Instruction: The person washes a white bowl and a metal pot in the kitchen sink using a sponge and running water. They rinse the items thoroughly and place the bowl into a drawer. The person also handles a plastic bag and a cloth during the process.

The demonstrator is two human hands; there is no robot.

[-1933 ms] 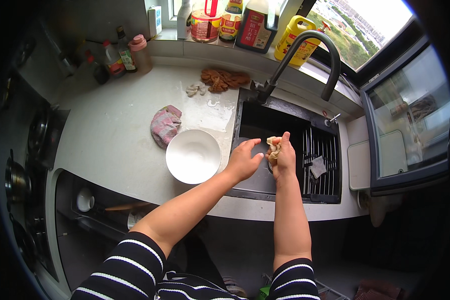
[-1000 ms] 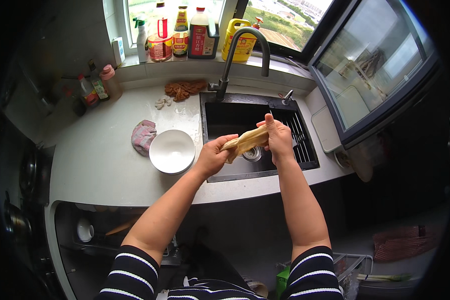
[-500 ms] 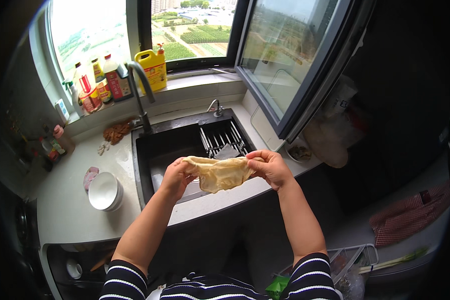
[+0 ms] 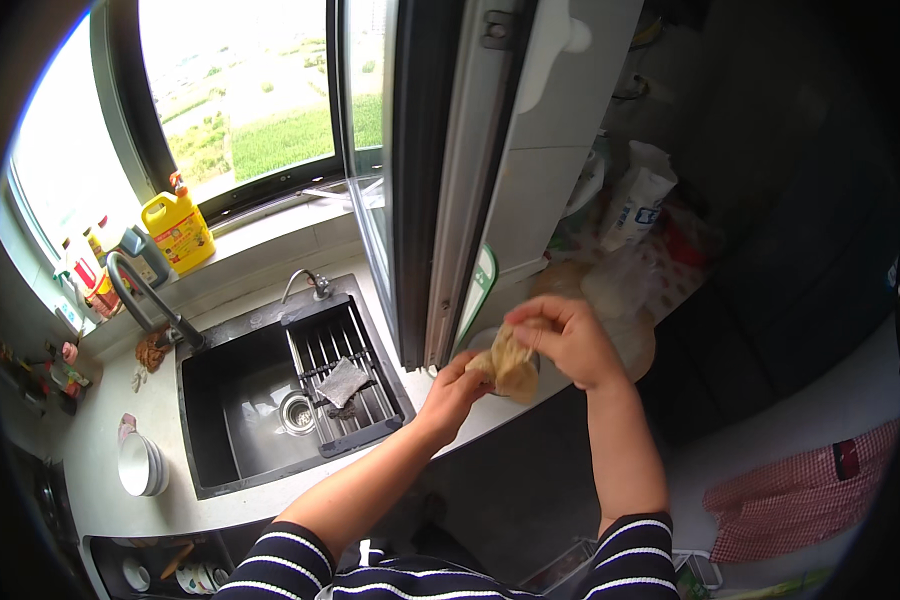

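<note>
A limp, yellowish-tan cloth (image 4: 515, 374) hangs bunched between my two hands, over the counter's front edge to the right of the sink. My left hand (image 4: 453, 396) pinches its left end. My right hand (image 4: 568, 342) grips the upper part from the right, fingers bent over it. Just behind the cloth, a small bowl on the counter is mostly hidden. The black sink (image 4: 235, 400) lies to the left of my hands, with a grey scouring pad (image 4: 343, 381) on its drying rack (image 4: 365, 412).
An open window sash (image 4: 430, 200) juts toward me just beyond my hands. Stacked white bowls (image 4: 142, 465) stand left of the sink, near the tap (image 4: 150, 300). A yellow jug (image 4: 178, 235) sits on the sill. Plastic bags (image 4: 630, 270) crowd the right counter; a red checked cloth (image 4: 800, 490) lies lower right.
The view has turned right. My hands have carried the cloth from in front of the sink to the counter at its right, and the stretched cloth is now gathered.
</note>
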